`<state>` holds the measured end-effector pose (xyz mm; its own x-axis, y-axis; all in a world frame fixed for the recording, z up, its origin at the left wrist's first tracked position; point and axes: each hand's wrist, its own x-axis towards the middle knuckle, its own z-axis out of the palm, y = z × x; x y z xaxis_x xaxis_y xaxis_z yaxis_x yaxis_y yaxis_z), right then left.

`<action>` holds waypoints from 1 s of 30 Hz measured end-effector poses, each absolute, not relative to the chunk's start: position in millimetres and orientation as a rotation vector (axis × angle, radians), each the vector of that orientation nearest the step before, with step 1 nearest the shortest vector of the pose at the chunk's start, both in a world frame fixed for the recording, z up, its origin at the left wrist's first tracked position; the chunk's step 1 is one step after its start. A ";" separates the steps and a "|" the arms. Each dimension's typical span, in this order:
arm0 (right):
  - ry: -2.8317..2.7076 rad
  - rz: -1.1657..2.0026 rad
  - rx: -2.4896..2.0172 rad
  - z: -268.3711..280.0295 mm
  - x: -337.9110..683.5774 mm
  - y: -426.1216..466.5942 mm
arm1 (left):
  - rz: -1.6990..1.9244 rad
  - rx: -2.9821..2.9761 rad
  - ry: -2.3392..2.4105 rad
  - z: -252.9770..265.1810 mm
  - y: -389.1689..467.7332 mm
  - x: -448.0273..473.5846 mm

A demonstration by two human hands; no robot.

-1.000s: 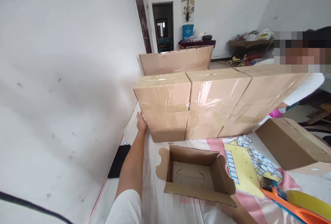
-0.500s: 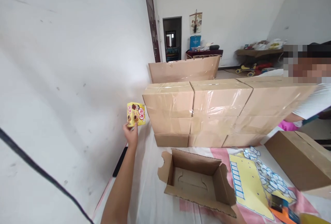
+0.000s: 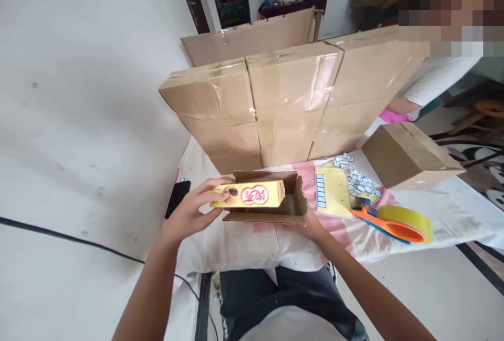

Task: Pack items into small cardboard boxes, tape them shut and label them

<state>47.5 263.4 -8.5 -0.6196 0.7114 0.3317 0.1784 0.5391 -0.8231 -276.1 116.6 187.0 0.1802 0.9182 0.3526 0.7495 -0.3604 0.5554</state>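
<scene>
A yellow snack box (image 3: 252,194) with red lettering is in my left hand (image 3: 197,207), which grips it by its left end. It is above the opening of a small open cardboard box (image 3: 263,218), covering much of the inside. My right hand (image 3: 312,224) is at the right end of that cardboard box and holds it there; its fingers are mostly hidden behind the box wall. Beside it on the right lies a yellow paper sheet (image 3: 334,194) with many small white-and-blue cut-out pieces (image 3: 358,181).
Taped cardboard cartons (image 3: 291,89) stand stacked along the table's far side. At right are a closed carton (image 3: 409,154), an orange tape dispenser (image 3: 397,228) and a yellow tape roll (image 3: 413,217). A black flat object (image 3: 178,197) lies by the left wall. Another person's arm (image 3: 405,105) is behind the cartons.
My left hand has brought the snack box from beside the wall to over the open cardboard box. My right hand has come into view at that box. The view has tilted down.
</scene>
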 end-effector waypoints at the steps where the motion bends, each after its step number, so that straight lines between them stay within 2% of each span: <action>1: -2.103 1.035 -0.708 -7.8 47.5 263.1 | 0.792 2.174 1.607 194.2 127.3 -267.6; 4: -2.081 1.059 -0.682 -12.7 48.2 263.8 | 0.384 2.054 1.644 198.2 155.6 -241.0; 7: -2.043 1.068 -0.658 -21.7 49.2 265.7 | 0.187 2.018 1.660 187.6 171.2 -224.1; 13: -2.040 1.095 -0.627 -23.4 51.4 265.5 | 0.186 1.977 1.808 173.0 170.5 -223.7; 21: -2.042 1.133 -0.617 -27.0 53.3 266.3 | -0.156 2.101 1.871 141.0 174.6 -233.3; 30: -2.002 1.216 -0.635 -22.7 53.6 267.4 | -0.208 2.195 1.919 147.6 182.7 -232.1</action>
<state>53.6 267.4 -22.7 -0.6352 0.7073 0.3103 0.0506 0.4390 -0.8970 -232.1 182.7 147.6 0.1384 0.9589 -0.2477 0.9897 -0.1247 0.0705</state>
